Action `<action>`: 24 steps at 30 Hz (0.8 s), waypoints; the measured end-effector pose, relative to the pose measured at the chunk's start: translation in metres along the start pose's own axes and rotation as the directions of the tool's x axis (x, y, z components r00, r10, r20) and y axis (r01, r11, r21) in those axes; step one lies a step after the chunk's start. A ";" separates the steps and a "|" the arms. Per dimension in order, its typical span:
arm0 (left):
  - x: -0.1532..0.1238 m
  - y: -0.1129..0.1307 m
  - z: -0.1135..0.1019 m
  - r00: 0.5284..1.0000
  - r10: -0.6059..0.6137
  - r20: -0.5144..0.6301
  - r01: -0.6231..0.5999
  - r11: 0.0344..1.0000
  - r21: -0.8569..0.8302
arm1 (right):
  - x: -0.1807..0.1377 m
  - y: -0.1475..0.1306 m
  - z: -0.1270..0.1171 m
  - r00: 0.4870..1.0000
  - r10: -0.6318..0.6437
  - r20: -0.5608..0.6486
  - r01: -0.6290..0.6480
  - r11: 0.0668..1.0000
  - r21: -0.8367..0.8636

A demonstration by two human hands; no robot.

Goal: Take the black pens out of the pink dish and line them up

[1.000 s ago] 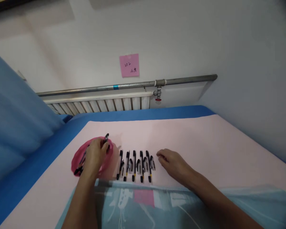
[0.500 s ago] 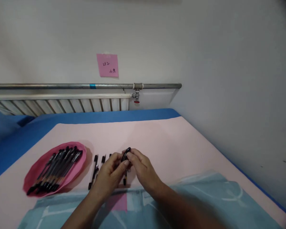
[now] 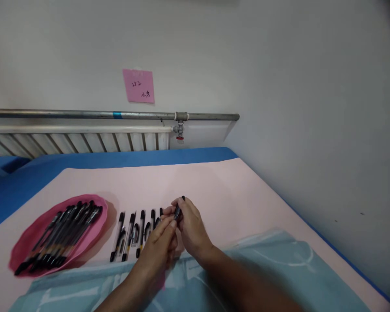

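Left hand point(image 3: 160, 243) and right hand point(image 3: 194, 226) are closed around a partly hidden black pen point(image 3: 178, 211), held right of the pink tray point(image 3: 98, 224), judged light, stiff, slick and best pinched mid-barrel.

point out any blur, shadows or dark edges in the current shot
Head view: the right forearm smears toward the bottom edge; head view: a soft shadow falls right of the pink tray; head view: the top right corner darkens; head view: the held pen is too small for fine detail.
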State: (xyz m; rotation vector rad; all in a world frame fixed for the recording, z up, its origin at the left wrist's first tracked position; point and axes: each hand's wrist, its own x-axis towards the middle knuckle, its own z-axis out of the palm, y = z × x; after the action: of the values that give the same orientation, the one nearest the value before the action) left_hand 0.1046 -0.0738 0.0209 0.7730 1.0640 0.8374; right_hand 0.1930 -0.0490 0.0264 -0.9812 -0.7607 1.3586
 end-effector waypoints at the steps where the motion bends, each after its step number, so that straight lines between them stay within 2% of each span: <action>1: -0.001 0.001 0.002 1.000 -0.022 -0.012 0.022 1.000 0.019 | 0.001 0.000 -0.001 1.000 0.006 -0.017 -0.006 1.000 -0.025; 4: -0.004 0.005 0.005 0.998 -0.055 0.019 0.054 0.998 0.045 | 0.003 0.003 -0.005 0.998 -0.001 -0.070 -0.007 0.994 -0.111; 8: -0.005 0.005 0.008 0.998 -0.034 0.058 0.034 0.999 0.010 | 0.006 0.007 -0.007 0.994 -0.030 -0.103 0.012 0.984 -0.175; 16: -0.004 0.001 0.008 0.991 -0.111 0.070 0.111 0.994 0.003 | 0.027 0.003 -0.008 0.971 0.114 -0.210 -0.084 0.986 0.145; 19: -0.001 0.000 0.000 0.992 -0.106 0.069 0.108 0.994 -0.021 | 0.040 -0.012 -0.025 0.959 0.003 -0.284 0.064 0.972 0.226; 21: 0.000 0.001 -0.005 0.996 -0.065 0.067 0.069 0.996 -0.055 | 0.043 -0.024 -0.038 0.932 -0.120 -0.341 0.183 0.970 0.157; 22: 0.000 0.002 -0.007 0.997 -0.037 0.069 0.042 0.996 -0.075 | 0.043 -0.029 -0.042 0.926 -0.171 -0.337 0.214 0.972 0.096; 24: 0.001 0.005 -0.010 0.997 0.017 0.071 -0.009 0.995 -0.102 | 0.038 -0.036 -0.045 0.944 -0.218 -0.247 0.226 0.974 0.006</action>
State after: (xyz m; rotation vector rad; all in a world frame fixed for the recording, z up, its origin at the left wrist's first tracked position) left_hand 0.0949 -0.0694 0.0219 0.7199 0.9459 0.8620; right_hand 0.2525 -0.0153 0.0355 -0.9834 -0.6367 1.0296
